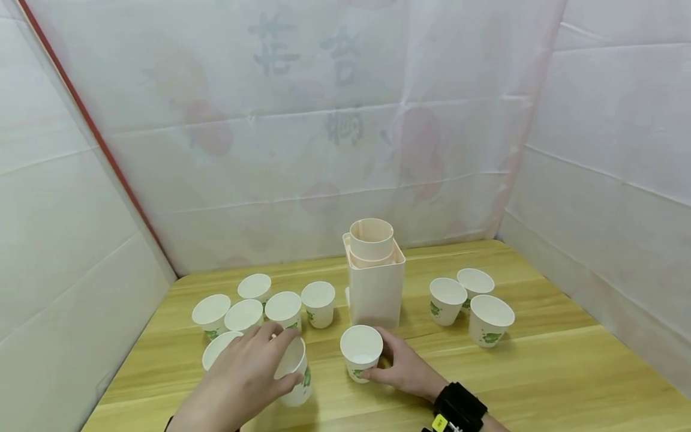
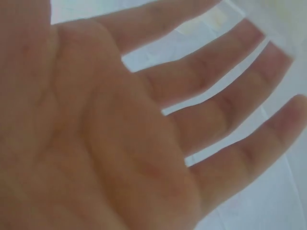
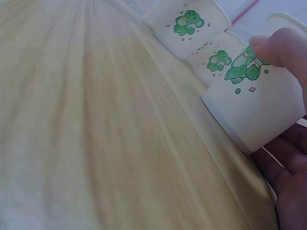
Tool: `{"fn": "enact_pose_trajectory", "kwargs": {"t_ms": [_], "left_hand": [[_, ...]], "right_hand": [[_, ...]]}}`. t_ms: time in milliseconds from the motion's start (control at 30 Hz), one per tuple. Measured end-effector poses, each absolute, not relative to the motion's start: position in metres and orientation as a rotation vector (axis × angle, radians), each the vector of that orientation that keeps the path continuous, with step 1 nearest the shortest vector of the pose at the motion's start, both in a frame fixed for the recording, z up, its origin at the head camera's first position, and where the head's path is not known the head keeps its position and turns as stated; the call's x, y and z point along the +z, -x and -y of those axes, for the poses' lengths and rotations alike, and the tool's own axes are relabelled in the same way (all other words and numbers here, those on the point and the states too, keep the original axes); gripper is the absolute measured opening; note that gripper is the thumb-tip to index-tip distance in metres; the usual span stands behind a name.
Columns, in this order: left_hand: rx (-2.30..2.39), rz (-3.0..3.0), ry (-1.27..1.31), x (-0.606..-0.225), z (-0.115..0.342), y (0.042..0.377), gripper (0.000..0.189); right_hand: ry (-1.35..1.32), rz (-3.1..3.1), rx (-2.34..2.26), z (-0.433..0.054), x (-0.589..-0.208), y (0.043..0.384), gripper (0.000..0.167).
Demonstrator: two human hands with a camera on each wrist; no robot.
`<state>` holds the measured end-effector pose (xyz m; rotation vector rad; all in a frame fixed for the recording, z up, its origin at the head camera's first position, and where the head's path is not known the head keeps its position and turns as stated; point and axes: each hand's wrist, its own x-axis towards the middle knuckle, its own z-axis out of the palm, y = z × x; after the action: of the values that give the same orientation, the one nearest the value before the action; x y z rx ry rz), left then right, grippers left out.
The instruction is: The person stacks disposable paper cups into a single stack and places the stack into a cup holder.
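Observation:
A white paper cup (image 1: 360,348) with a green cartoon print is gripped by my right hand (image 1: 407,366), thumb on the near side and fingers round the far side. In the right wrist view, that paper cup (image 3: 268,105) stands tilted in the frame, close over the wooden table. My left hand (image 1: 243,372) holds another paper cup (image 1: 297,393), its thumb across the near side and fingers at the far rim. The left wrist view shows long, spread fingers (image 2: 211,115), their tips partly covered by a blurred pale shape at the upper right corner.
Several more paper cups (image 1: 283,306) are grouped on the left of the wooden table (image 1: 432,372). Three others (image 1: 491,318) stand at the right. Behind the right-hand cup is a cream box-shaped holder (image 1: 376,294) with a round tube on top. White sheeting (image 1: 324,156) encloses the table.

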<state>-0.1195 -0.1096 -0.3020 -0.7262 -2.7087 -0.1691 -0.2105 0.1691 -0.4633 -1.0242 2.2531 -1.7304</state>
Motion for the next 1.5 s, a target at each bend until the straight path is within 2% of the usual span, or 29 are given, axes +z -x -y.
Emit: {"fn": "enact_pose_trajectory", "kwargs": {"t_ms": [367, 767, 1500], "left_hand": [[-0.229, 2.627, 0.734, -0.291, 0.072, 0.135, 0.052], [-0.309, 2.546, 0.91, -0.296, 0.049, 0.149, 0.053], [-0.344, 2.46, 0.961, -0.31, 0.032, 0.161, 0.052]], "right_hand": [[1.029, -2.248, -1.74, -0.167, -0.464, 0.211, 0.063], [1.009, -2.218, -1.748, -0.17, -0.463, 0.209, 0.062], [1.018, -2.221, -1.736, -0.168, -0.461, 0.209, 0.064]]}}
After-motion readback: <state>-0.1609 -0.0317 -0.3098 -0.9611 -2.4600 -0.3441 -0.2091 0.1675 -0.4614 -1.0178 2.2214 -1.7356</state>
